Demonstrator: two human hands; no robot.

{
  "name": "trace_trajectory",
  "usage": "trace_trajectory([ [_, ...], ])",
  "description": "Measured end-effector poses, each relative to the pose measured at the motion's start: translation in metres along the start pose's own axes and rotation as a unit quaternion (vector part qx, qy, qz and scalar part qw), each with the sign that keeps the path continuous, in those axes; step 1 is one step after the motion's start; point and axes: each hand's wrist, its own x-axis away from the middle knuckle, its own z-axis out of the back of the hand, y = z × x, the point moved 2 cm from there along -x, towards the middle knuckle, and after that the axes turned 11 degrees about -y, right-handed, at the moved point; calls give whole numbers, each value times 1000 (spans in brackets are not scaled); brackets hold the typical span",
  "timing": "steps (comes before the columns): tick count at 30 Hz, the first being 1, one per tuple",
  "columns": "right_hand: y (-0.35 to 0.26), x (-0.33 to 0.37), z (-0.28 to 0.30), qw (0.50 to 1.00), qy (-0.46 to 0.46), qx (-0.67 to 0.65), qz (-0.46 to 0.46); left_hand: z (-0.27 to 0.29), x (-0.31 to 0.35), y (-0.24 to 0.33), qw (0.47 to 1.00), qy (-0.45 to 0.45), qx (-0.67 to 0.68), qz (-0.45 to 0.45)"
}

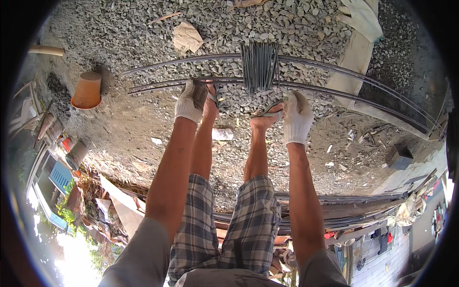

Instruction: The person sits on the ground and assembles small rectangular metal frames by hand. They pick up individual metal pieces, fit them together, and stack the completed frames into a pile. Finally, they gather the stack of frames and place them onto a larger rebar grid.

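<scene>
Two pairs of long, thin steel rods run across the ground in front of me, a far pair (201, 58) and a near pair (330, 89). Midway along them sits a tight stack of dark metal pieces, like rebar stirrups (259, 67), spanning both pairs. My left hand (190, 100), in a whitish knitted glove with a soiled patch, is closed around the near rods left of the stack. My right hand (298, 115), gloved too, is right of the stack at the near rods. Its fingers are curled; what they hold is hidden.
Gravel covers the far ground. An orange bucket (87, 91) rests at left, and a torn piece of brown paper (187, 37) lies beyond the rods. At right are a wooden board (355, 71), a pale glove (362, 19) and a dark block (398, 157). More long rods (344, 197) lie near my legs.
</scene>
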Motion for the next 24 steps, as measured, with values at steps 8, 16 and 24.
trace_trajectory([
  [8, -76, -62, -53, 937, -18, 344, -50, 11, -6, -1, 999, -47, -19, 16],
  [16, -38, -65, -20, 932, -182, 311, 21, 34, -15, 2, 999, -37, -9, 27],
  [24, -59, -72, -6, 901, -185, 391, 29, 25, -15, 0, 999, -27, -31, 24],
])
